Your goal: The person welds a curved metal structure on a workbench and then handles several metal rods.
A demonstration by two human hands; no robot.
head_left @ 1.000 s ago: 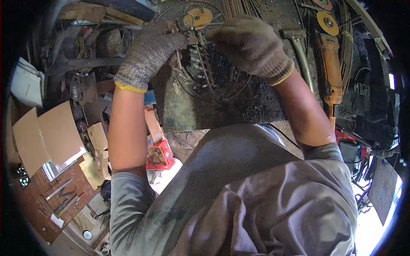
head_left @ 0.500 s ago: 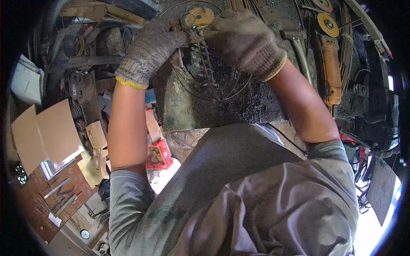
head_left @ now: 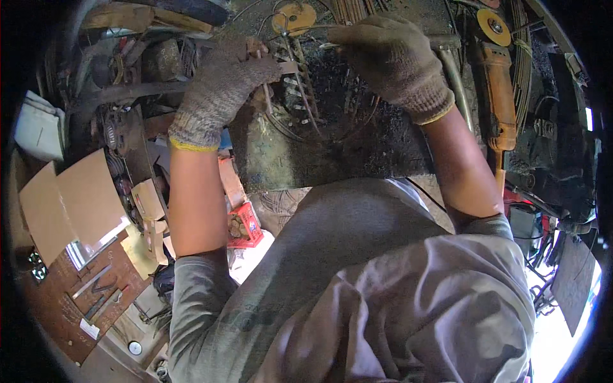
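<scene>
Knit work gloves with yellow cuffs cover both my hands over the dark workbench (head_left: 274, 172). My left hand (head_left: 230, 76) is closed around a thin metal wire (head_left: 268, 105) running down past its fingers. A small flat metal piece (head_left: 288, 67) sticks out at its fingertips. My right hand (head_left: 386, 57) is closed at the end of a wire that stretches left to a small bend above the left fingertips; its fingertips are partly hidden. More curved wire and a twisted metal strip (head_left: 301, 83) lie between the hands. Beyond them rests a yellow disc (head_left: 294, 19).
A hammer (head_left: 454, 80) lies right of my right hand. Farther right is an orange angle grinder (head_left: 498, 89) with a yellow disc. Metal scrap crowds the left side. Below left are cardboard (head_left: 76, 204), a red crate (head_left: 246, 225) and a brown board (head_left: 76, 300) with tools.
My right hand has moved right, away from the left one, and a wire now spans the gap. My left hand has shifted slightly downward, still closed.
</scene>
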